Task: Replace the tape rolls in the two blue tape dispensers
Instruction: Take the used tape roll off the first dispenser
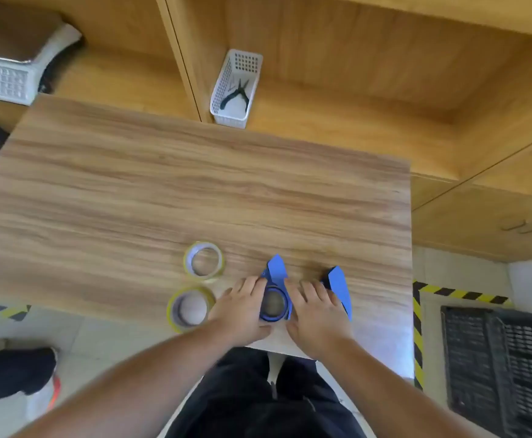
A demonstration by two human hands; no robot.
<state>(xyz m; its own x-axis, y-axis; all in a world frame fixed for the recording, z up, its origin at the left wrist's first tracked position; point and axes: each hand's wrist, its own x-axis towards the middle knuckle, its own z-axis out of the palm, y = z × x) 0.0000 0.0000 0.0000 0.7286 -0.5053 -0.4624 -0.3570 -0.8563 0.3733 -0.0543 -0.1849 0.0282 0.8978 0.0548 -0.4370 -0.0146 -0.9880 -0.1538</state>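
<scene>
The blue plastic tape dispenser with its round hub (274, 298) sits low in the frame, centre-right, near the front edge of the wood-grain tabletop (163, 191). My left hand (242, 311) lies against its left flank and my right hand (316, 314) against its right flank, fingers extended forward and flat, palms bracketing the body rather than pinching any part. I cannot tell whether a core is seated in the hub; the ring reads dark with a dull centre.

Judgement on handling: the dispenser looks light, rigid moulded plastic, likely to skate on the smooth laminate unless steadied. Best hold is across the two side walls behind the hub. The pointed front end presumably carries the cutter, so fingers should stay clear of it.

A second blue plastic tape dispenser (339, 287) stands just right of my right hand, partly hidden behind it.

To the left, two yellow-edged rolls of clear tape lie flat: the farther roll (204, 260) above, the nearer roll (190, 309) just beside my left hand. These look stiff, with slick sides; I would grip them through the core.

Upper centre, a white perforated plastic basket (226, 80) holds black-handled pliers (237, 93).
</scene>
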